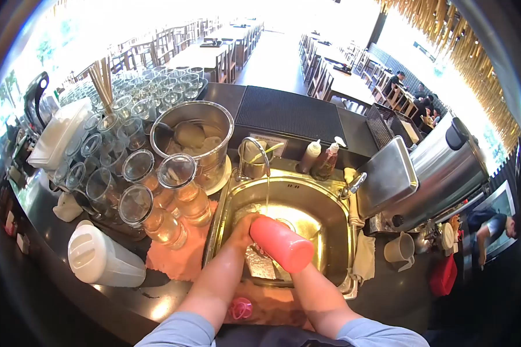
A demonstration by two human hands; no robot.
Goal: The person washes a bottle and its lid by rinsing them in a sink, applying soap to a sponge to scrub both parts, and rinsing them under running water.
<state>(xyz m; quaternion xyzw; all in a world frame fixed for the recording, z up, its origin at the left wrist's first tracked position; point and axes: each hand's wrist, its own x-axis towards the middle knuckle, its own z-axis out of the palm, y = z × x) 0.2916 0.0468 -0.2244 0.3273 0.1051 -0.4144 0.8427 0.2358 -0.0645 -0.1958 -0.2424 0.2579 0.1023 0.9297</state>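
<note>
Over the metal sink (337, 243), a pink cylindrical container (282, 243) lies tilted, its base toward me. My left hand (247, 224) is wrapped round its far end, close to the thin stream of water from the curved faucet (266, 157). Behind the container my right hand is hidden; only the forearm reaches up to it. Water runs into the basin. A small pink ring-shaped piece (241, 308) lies on the orange cloth at the sink's near edge.
Glass carafes (192, 196), a white-lidded pitcher (104, 257) and a steel bucket (217, 156) stand left. Soap bottles (309, 156) stand behind the sink. A metal tray (382, 179), large steel container (446, 173) and measuring jug (398, 250) are right. Another person (492, 231) is far right.
</note>
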